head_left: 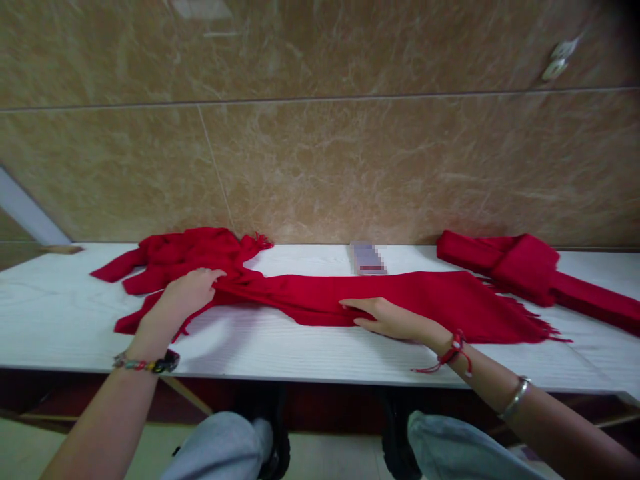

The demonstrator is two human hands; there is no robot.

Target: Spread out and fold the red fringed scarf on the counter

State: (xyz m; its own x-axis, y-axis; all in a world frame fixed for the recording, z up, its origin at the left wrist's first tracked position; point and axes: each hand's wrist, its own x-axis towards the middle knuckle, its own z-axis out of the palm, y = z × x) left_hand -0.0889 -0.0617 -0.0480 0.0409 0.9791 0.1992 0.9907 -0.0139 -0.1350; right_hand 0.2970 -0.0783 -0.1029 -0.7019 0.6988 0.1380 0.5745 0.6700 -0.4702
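Observation:
A red fringed scarf (395, 293) lies lengthwise along the white tabletop, with its fringed end at the right. Toward the left it narrows into gathered folds, where my left hand (193, 293) is closed on the cloth; the thumb side is partly hidden. My right hand (387, 317) rests on the near edge of the scarf's flat middle, thumb and fingers apart. Beyond my left hand sits a loose heap of red scarves (187, 257), with some ends hanging toward the left.
At the back right lies a folded, knotted red scarf (523, 267), its tail running to the right. A small greyish packet (369, 259) is against the brown marbled wall (325, 167). The white tabletop (300, 357) ends just before my knees.

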